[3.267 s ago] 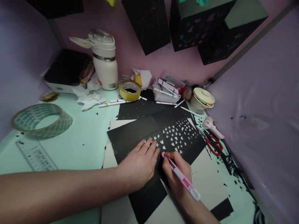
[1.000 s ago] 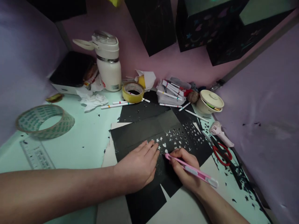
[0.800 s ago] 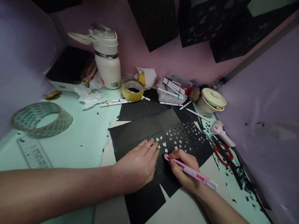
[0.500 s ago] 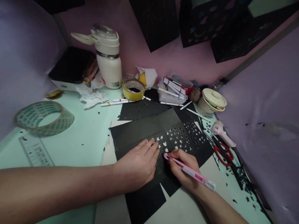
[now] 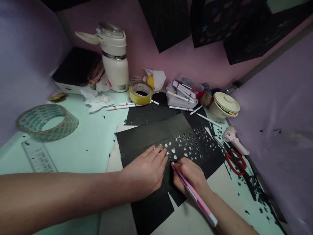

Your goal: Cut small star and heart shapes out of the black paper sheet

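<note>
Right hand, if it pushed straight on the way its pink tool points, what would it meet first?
Most likely the left hand, at its fingertips, which rest on the black sheet just beyond the tip of the pink tool; depth is hard to judge.

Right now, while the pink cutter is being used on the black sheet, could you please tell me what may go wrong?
The tip of the pink cutter, held in the right hand, is close to the fingers of the left hand, so a slip might nick them.

The black sheet has many cut-out shapes set close together; the narrow strips between them could tear.
</note>
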`<state>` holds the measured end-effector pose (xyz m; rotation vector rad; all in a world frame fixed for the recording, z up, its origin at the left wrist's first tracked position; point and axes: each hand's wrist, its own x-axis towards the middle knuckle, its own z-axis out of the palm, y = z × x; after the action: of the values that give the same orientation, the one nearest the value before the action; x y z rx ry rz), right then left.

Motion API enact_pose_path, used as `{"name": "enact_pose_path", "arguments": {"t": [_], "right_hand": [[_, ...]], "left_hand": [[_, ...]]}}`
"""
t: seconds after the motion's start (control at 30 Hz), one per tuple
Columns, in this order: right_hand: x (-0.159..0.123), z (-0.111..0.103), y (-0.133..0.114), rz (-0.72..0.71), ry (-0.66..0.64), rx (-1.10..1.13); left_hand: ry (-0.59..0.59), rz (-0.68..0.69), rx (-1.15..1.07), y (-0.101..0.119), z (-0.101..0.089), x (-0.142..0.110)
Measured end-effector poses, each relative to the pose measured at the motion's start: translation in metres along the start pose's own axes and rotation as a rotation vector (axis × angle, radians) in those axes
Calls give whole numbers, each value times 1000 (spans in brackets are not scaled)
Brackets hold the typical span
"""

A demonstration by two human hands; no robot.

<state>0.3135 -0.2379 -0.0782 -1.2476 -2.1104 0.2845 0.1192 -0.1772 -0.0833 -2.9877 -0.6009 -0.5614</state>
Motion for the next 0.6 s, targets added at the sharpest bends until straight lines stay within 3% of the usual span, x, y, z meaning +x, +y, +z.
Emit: {"name": "enact_pose_path", "arguments": {"t": [0.6], "right_hand": [[-4, 1, 2, -54, -18, -48]], "left_hand": [[-7, 2, -4, 0, 3, -2]]}}
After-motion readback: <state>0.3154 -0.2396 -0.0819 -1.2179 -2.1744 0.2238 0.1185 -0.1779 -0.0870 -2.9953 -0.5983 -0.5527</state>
